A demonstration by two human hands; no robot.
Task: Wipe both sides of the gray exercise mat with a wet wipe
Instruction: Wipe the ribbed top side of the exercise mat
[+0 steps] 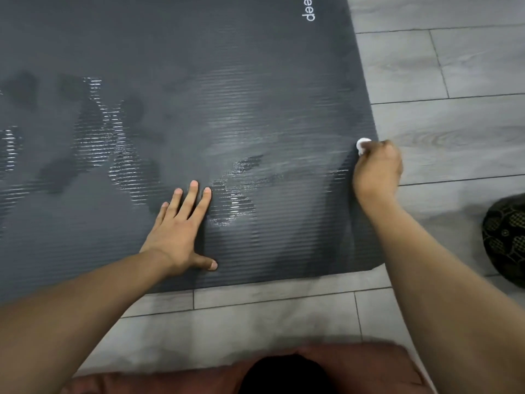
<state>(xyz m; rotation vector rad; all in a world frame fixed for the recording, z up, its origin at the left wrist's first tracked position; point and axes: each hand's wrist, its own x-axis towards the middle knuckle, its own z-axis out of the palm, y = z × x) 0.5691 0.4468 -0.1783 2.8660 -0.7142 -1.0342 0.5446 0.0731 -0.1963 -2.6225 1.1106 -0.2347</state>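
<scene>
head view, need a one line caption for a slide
Left hand pressed flat on the gray exercise mat while the right hand rubs a wet wipe along its right edge.

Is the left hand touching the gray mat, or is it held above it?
Touching. The head view shows the left hand lying flat on the gray mat, fingers spread, with no gap.

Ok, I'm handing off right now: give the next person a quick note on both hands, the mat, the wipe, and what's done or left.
Left hand: flat, fingers spread, pressing the dark gray ribbed exercise mat.
Right hand: grips the bunched white wet wipe at the mat's right edge.
Done: wet streaks show across the upper face.
Left: dry patches near the front edge, then flip the mat and wipe the other side.
</scene>
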